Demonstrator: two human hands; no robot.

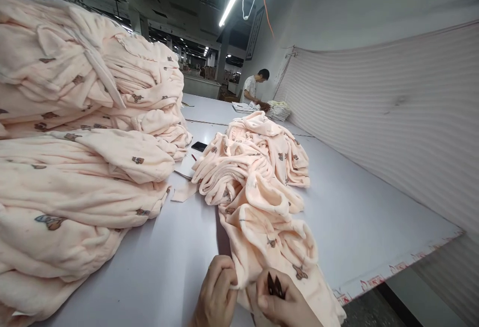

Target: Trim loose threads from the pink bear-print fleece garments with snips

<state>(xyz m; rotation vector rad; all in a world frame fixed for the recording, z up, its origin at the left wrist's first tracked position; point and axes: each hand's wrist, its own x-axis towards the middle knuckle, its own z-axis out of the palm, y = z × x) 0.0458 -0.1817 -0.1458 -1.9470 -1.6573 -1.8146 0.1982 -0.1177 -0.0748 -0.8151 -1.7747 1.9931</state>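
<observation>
A pale pink fleece garment [258, 247] with small brown bear prints stretches from the table's front edge back to a heap of the same cloth. My left hand [217, 292] is closed, pinching the garment's left edge between thumb and fingers. Close beside it, my right hand [282, 304] is wrapped round a pair of thread snips [275, 286]. The two dark blade tips point up and away from me and stand slightly apart. Part of the right hand's fingers are against the cloth; whether they also grip it, I cannot tell.
A tall pile of pink printed fleece [86, 167] fills the left side. Behind the nearer heap [258, 152] lie a phone [199, 146] and papers [183, 168]. At the table's far end a person [251, 87] works by stacked cloth [279, 111]. A striped sheet [392, 117] hangs along the right.
</observation>
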